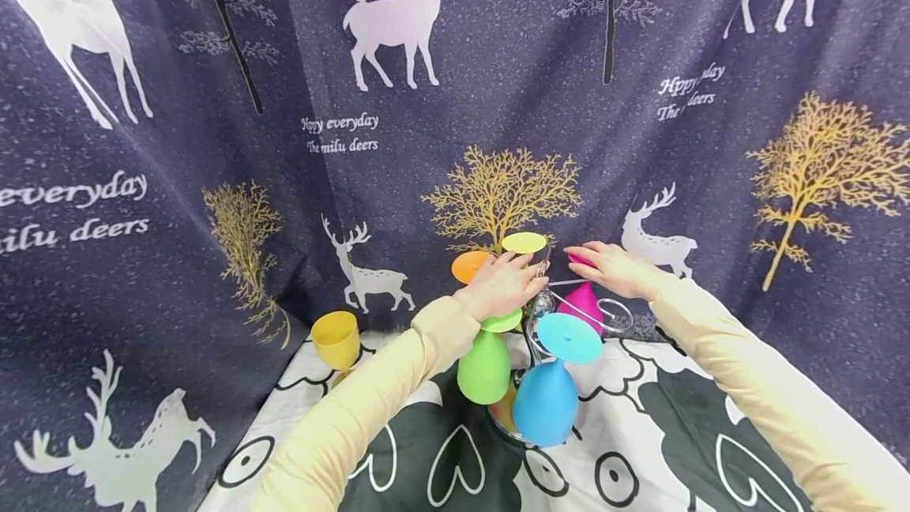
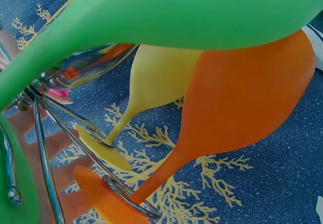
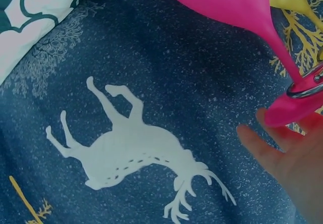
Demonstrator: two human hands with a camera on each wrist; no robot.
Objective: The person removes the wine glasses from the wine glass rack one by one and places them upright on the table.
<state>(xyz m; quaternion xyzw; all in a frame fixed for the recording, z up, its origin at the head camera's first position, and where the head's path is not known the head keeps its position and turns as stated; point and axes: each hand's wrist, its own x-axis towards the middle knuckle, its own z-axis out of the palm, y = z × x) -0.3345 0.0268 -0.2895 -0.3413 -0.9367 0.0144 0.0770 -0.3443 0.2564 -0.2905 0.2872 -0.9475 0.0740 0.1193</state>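
Observation:
A metal wire rack (image 1: 543,303) stands on the cloth with colored goblets hanging upside down by their feet. My left hand (image 1: 502,284) reaches over its top, between the orange goblet (image 2: 242,98) and the green goblet (image 1: 485,367). Behind the wires, its fingers (image 2: 60,173) look spread apart in the left wrist view. At the right side, my right hand (image 1: 617,267) has its straight fingers at the foot of the pink goblet (image 1: 583,306), overlapping it. The blue goblet (image 1: 547,405) hangs at the front; a yellow goblet (image 2: 156,77) hangs at the back.
Another yellow goblet (image 1: 336,340) stands upright left of the rack, partly behind my left sleeve. The black and white patterned cloth (image 1: 618,433) lies under everything. A dark curtain (image 1: 384,172) printed with deer and trees hangs close behind the rack.

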